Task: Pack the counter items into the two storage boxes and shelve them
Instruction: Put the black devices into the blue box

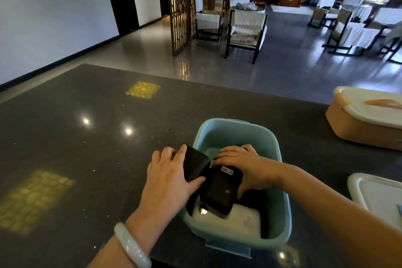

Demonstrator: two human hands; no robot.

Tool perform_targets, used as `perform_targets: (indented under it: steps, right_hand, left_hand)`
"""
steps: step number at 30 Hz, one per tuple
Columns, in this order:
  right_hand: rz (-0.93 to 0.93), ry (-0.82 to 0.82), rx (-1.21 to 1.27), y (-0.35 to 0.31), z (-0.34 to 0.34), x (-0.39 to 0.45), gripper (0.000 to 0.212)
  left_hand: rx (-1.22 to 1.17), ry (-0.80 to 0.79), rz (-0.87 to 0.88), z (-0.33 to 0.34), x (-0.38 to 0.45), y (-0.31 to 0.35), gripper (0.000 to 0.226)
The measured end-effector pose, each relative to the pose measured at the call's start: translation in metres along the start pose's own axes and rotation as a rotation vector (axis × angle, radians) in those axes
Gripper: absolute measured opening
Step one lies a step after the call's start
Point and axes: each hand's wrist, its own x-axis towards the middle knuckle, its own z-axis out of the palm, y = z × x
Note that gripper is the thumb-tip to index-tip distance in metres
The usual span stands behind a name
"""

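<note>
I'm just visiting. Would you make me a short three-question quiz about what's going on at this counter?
1. True or false: the orange box has its lid on.
2. Which hand grips the black device at the blue box's rim: (a) left hand, (b) right hand?
3. What colour is the bracelet?

Key: 1 true; 2 a; 3 white.

A lidless teal box (239, 135) sits near on the dark counter, holding black devices (218, 191) atop a white one (235, 222). An orange box (348, 124), lidded, sits far right.
</note>
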Motion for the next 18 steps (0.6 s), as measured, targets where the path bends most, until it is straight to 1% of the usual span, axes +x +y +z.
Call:
perform_targets:
  steps: [5, 9, 13, 15, 18]
  right_hand:
    - [0.047, 0.143, -0.176, -0.004, -0.002, -0.003, 0.080]
    - [0.160, 0.209, -0.130, 0.008, -0.001, 0.003, 0.081]
    - [0.360, 0.286, -0.098, 0.024, -0.005, 0.022, 0.083]
    - [0.434, 0.261, -0.104, 0.029, -0.004, 0.034, 0.081]
    - [0.499, 0.162, -0.099, 0.035, 0.008, 0.048, 0.075]
  left_hand:
    - [0.009, -0.001, 0.002, 0.000, 0.000, 0.000, 0.090]
    - [0.010, -0.003, 0.000, 0.000, 0.000, 0.001, 0.090]
    - [0.034, -0.005, 0.015, 0.000, 0.000, 0.002, 0.089]
    - [0.036, -0.008, 0.014, 0.001, 0.000, 0.002, 0.089]
    - [0.026, -0.017, -0.002, 0.001, 0.000, 0.001, 0.090]
